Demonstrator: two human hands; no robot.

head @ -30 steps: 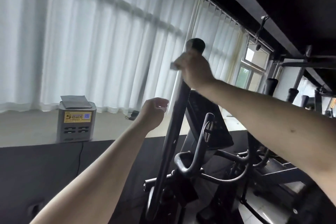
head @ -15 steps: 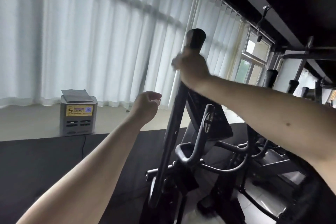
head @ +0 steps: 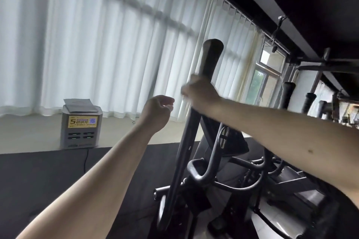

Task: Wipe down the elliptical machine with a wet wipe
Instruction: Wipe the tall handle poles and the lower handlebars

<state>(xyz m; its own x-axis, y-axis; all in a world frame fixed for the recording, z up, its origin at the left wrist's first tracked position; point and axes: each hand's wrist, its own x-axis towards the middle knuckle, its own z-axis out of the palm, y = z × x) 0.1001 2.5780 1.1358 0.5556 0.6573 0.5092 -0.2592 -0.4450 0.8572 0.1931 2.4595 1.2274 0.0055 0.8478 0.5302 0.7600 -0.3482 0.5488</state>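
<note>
White curtains [head: 97, 44] span the far wall. Elliptical machine [head: 223, 163] sits near, centre-right, with its handlebar [head: 210, 58] tilted up. Grey charging box [head: 80, 128] on the far-left ledge. Right hand [head: 202, 92] is wrapped round the handlebar. Left hand [head: 157, 110] is in the air just left of it, fingers curled, nothing in it. Wet wipe [head: 184, 96] is a pale blur at the right knuckles.

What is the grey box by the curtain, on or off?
On: the grey box shows small green lights glowing on its front.
</note>
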